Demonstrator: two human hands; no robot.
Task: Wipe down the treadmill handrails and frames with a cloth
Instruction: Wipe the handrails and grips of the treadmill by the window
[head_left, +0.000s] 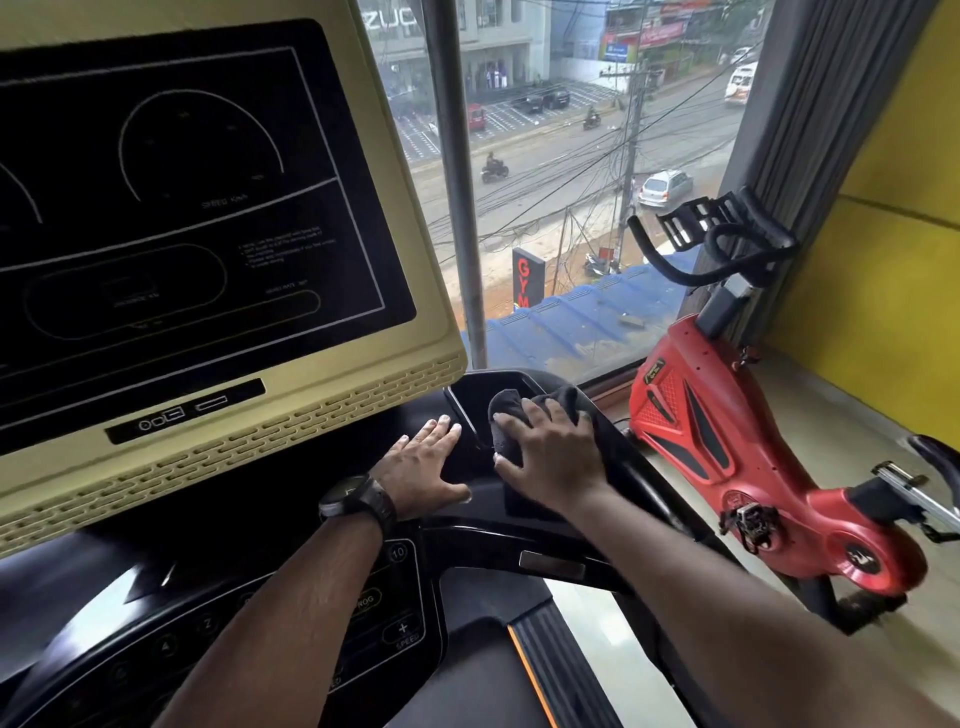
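The right hand (553, 460) has its grip clamped on the cloth (511, 410) in the tray (470, 387), the handrail (641, 480) running back toward the person just to its right, while the left hand (423, 467) rests flat beside it.

Two hands (423, 470) (550, 457), one cloth (511, 410), one treadmill (311, 431), one bike (727, 431).

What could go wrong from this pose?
1. Left hand lies flat, its forearm over the keypad; leaning could press a speed key.
2. Right hand grips the cloth bunched at the tray; it may wipe only a small patch.
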